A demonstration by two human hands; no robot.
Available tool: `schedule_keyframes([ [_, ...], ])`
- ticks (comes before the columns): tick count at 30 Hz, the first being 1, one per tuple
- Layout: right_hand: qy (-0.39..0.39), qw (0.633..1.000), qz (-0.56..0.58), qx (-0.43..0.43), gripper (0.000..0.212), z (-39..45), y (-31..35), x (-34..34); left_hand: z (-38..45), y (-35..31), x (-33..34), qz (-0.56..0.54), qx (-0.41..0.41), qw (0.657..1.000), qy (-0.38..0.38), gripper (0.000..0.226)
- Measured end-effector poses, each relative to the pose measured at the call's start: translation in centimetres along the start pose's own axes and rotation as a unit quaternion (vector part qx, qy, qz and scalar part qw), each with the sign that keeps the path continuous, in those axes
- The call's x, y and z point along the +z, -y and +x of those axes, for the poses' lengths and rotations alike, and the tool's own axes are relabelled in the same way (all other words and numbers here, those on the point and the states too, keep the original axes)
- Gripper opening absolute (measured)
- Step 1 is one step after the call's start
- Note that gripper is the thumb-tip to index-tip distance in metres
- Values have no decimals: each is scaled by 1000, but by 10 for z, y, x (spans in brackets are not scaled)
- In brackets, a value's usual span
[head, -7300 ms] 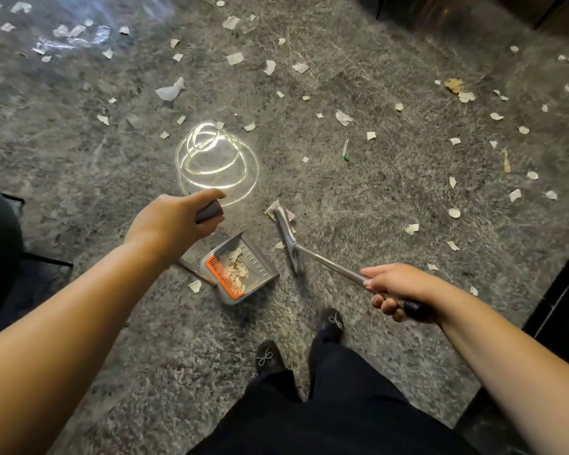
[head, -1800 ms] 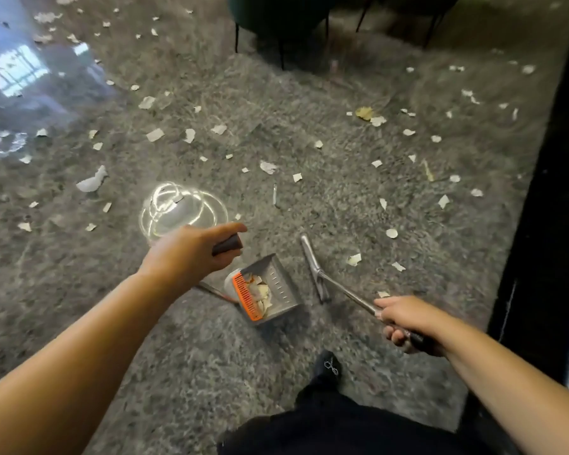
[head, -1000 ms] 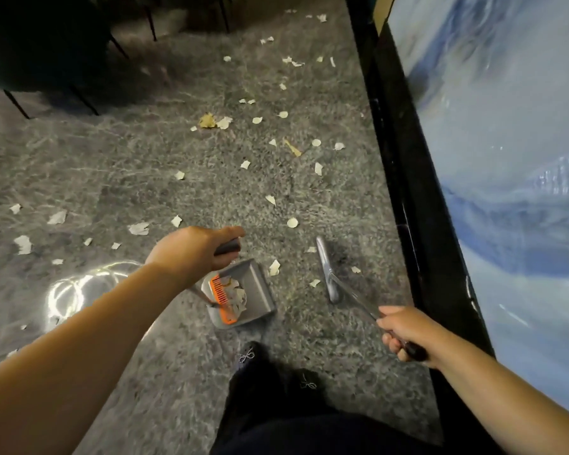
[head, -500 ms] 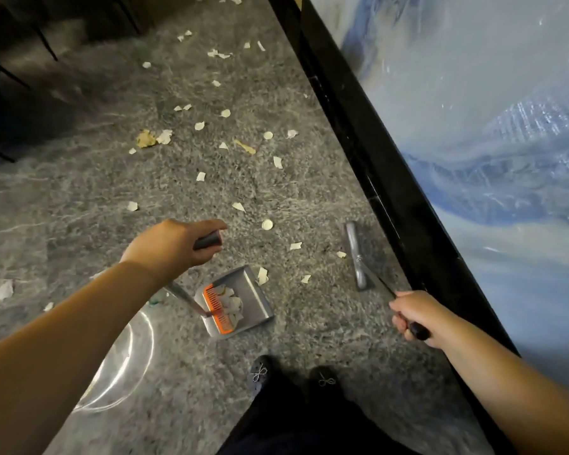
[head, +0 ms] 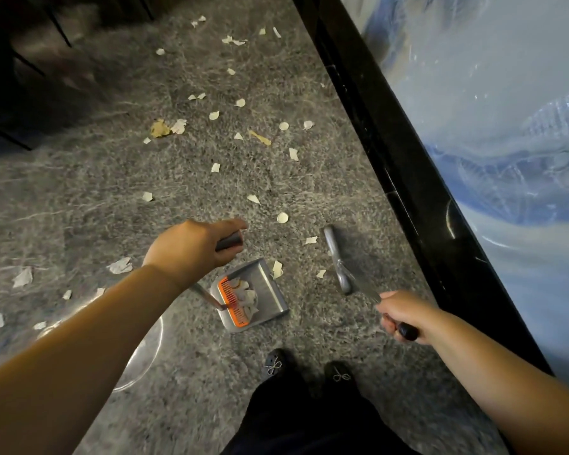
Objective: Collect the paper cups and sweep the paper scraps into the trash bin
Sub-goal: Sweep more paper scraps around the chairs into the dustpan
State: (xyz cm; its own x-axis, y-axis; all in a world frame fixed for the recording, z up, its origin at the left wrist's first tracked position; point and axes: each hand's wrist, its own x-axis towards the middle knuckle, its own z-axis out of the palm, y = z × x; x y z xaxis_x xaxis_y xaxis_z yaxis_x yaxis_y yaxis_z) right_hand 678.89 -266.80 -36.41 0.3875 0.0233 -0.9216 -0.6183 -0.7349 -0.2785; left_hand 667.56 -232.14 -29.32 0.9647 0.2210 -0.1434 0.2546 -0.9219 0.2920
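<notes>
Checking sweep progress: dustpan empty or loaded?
Loaded: pale paper scraps lie in the dustpan beside its orange comb.

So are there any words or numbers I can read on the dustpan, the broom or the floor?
None can be read.
Dustpan: grey, with an orange comb; no label shows.
Broom: plain grey head, no writing.
Paper scraps: pale and blank as far as can be seen; too small to show any print.
Floor: only speckled grey pattern.
</notes>
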Motion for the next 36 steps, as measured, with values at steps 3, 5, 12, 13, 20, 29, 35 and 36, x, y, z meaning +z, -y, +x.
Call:
schedule_keyframes([
  [3, 19, 999, -33, -13, 51, -4, 8, 19, -4, 4, -2, -5, 3, 1000, -7, 43],
  [5, 36, 998, -52, -21, 54, -6, 12, 31, -7, 7, -2, -2, 4, 1000, -9, 43],
  [12, 89, 989, -117, -29, 48, -17, 19, 63, -15, 15, -2, -4, -3, 1000, -11, 42],
  [13, 100, 987, -123, -28, 49, -18, 19, 68, -15, 16, -1, -4, -8, 1000, -4, 42],
  [20, 184, 980, -77, 11, 48, -31, 17, 95, -14, 23, 1, 3, -15, 1000, 0, 43],
  [29, 160, 987, -25, 12, 46, -57, 17, 80, -23, 28, 1, 13, -5, 1000, -17, 43],
  [35, 119, 993, 6, 4, 48, -52, 24, 71, -34, 33, -2, -25, -29, 999, -34, 46],
  [36, 112, 994, 10, 0, 49, -50, 26, 71, -35, 34, -3, -36, -42, 998, -40, 46],
])
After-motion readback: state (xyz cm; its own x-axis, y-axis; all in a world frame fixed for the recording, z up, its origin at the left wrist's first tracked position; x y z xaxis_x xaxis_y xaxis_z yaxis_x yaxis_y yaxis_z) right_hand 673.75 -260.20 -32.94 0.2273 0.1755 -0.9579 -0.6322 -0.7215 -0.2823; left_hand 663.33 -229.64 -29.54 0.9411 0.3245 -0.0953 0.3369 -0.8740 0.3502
